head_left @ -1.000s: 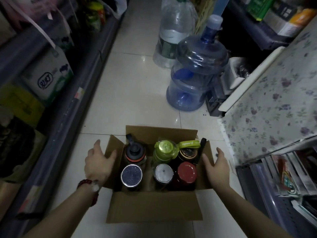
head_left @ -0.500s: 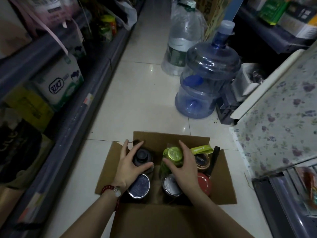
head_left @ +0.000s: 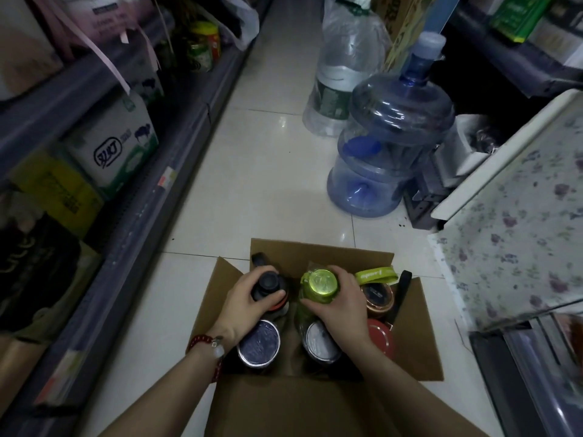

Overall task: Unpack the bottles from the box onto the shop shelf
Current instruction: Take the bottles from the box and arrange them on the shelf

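An open cardboard box [head_left: 419, 342] stands on the tiled aisle floor and holds several bottles upright. My left hand [head_left: 243, 302] grips the black-capped bottle [head_left: 268, 283] at the box's back left. The green-lidded bottle [head_left: 320, 283] at the back middle is held by my right hand [head_left: 344, 305]. A silver-rimmed dark lid [head_left: 258, 343] and a white-topped lid [head_left: 318, 340] show in the front row. To the right are a brown-lidded bottle [head_left: 378, 298] with a green strap and a red lid [head_left: 380, 335].
Shop shelves [head_left: 132, 203] with boxed goods run along the left. A blue water jug [head_left: 388, 146] and a clear wrapped jug [head_left: 340, 67] stand on the floor ahead. A floral-covered counter [head_left: 511, 216] and lower shelving are at the right.
My hands left the box's side flaps, went inside, and closed on the black-capped and green-lidded bottles. The view moved closer to the box.
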Tool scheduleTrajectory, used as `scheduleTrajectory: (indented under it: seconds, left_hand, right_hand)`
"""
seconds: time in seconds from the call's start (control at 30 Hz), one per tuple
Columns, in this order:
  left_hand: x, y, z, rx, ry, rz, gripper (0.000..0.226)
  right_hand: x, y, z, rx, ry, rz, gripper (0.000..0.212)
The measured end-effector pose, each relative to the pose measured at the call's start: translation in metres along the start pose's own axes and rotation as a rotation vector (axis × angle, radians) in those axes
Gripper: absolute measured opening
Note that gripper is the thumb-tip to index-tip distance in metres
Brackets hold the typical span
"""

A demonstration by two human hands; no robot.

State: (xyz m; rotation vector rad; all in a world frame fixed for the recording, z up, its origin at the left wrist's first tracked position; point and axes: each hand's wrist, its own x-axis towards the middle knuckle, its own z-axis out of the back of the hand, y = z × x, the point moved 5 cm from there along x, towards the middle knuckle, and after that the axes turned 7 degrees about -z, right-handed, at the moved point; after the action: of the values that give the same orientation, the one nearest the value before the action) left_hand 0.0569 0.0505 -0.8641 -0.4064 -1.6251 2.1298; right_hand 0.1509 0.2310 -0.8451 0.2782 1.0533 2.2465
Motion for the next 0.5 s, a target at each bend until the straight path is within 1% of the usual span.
scheduleTrajectory:
  seconds: [0.13, 0.2, 0.27, 0.4, 0.5]
  left_hand:
    - [0.000, -0.034, 0.008, -0.011, -0.037, 0.003, 0.039]
    - [0.001, -0.060, 0.013, -0.024, -0.032, 0.007, 0.038]
    - [0.002, -0.091, 0.020, -0.014, -0.048, -0.003, 0.038]
    - [0.004, -0.171, 0.034, 0.000, -0.065, -0.025, 0.034]
    - [0.011, -0.253, 0.041, -0.008, -0.034, -0.053, 0.033]
  right_hand:
    - [-0.004, 0.026, 0.027, 0.090, -0.024, -0.038, 0.077]
    - [-0.006, 0.047, 0.046, 0.143, -0.018, -0.069, 0.079]
    - [-0.008, 0.069, 0.070, 0.177, -0.011, -0.098, 0.076]
    - [-0.021, 0.116, 0.130, 0.180, -0.024, -0.101, 0.065]
    - [-0.029, 0.165, 0.184, 0.200, -0.043, -0.101, 0.064]
